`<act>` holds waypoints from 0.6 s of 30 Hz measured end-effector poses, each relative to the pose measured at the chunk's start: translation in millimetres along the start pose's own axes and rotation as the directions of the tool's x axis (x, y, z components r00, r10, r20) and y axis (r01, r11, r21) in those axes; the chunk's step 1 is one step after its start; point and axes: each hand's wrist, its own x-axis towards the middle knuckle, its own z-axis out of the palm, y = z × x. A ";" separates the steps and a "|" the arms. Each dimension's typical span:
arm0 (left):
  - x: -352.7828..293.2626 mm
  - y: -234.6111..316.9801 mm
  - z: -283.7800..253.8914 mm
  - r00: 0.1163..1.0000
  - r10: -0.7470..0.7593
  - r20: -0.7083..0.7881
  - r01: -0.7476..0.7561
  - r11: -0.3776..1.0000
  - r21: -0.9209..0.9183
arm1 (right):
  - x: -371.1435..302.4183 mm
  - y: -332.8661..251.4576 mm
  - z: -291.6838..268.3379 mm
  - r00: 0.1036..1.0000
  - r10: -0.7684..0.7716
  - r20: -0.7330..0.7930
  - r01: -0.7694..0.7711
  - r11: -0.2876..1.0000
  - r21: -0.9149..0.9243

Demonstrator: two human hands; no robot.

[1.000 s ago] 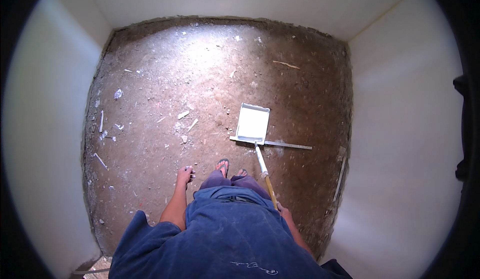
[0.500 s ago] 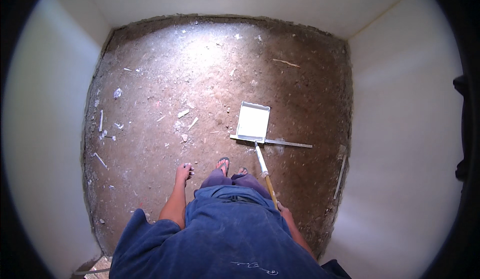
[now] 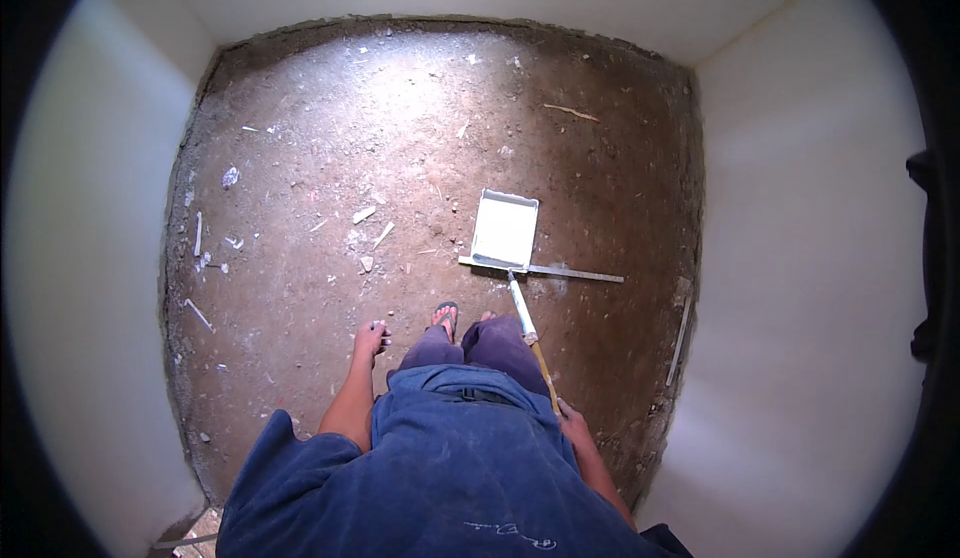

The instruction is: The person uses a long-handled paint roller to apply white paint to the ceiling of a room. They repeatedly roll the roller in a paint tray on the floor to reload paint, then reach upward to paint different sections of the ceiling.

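Observation:
My right hand (image 3: 572, 423) is closed around the wooden pole of a long-handled paint roller (image 3: 541, 363) beside my right hip. The pole slopes forward to a white, paint-coated section that meets the near edge of a square tray (image 3: 533, 228). White paint (image 3: 504, 230) covers the tray's inside, and the roller's head cannot be made out clearly. At my left side hangs my left hand (image 3: 372, 338), its fingers loosely bent and a little apart, with nothing seen in them. Whitish marks show on its fingertips.
A long flat strip (image 3: 580, 275) lies across the tray's near end and sticks out to the right. Wood scraps (image 3: 383, 234) and crumpled litter (image 3: 231, 176) dot the rough dirt floor (image 3: 330, 298). Pale walls (image 3: 800, 258) enclose it; another strip (image 3: 679, 340) lies by the right wall.
The tray and floor litter sit slightly higher in the picture. My right leg has come forward, its knee now showing more. Both hands stay nearly in place, the right still gripping the pole.

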 end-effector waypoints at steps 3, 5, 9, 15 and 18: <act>3.5 -0.5 -5.2 1.000 0.001 0.004 -0.001 1.000 0.015 | 2.3 4.0 5.2 0.999 0.048 0.007 -0.049 0.997 0.061; 6.8 0.7 -9.2 1.000 -0.014 -0.024 0.015 0.999 0.041 | 5.2 5.5 7.1 0.998 0.058 0.008 -0.058 0.996 0.064; 11.8 5.5 -16.5 1.000 0.010 -0.028 -0.011 1.000 -0.013 | 9.9 3.7 6.7 0.998 0.053 0.017 -0.054 0.997 0.048; 16.2 12.3 -22.7 0.999 0.030 0.011 -0.031 0.999 0.040 | 7.3 -7.0 -3.1 0.995 0.089 0.033 -0.091 0.993 0.071; 18.5 15.6 -20.6 0.999 0.031 0.013 -0.032 0.999 0.040 | 6.9 -7.8 -7.2 0.999 0.034 0.016 -0.034 0.998 0.054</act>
